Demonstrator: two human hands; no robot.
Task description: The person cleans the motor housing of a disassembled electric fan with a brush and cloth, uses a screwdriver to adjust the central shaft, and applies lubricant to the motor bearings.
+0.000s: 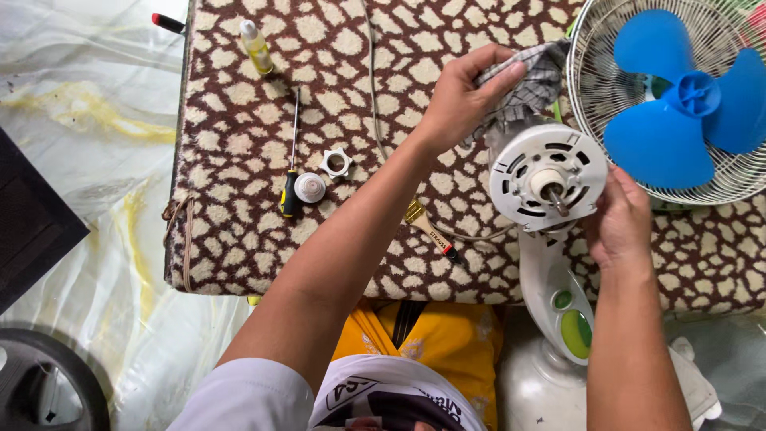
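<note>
Two bare hands work on a white fan motor (547,177) seen from above.

The left hand (467,92), just above and left of the motor, pinches a checked cloth (533,80) against the motor's back. The right hand (618,219) cups the motor's right edge, fingers curled around it. Left of the motor on the spotted mat (239,160) lie a screwdriver (291,172), a round cap (309,187) and a nut (336,163); a blue fan blade (678,104) sits upper right.
</note>
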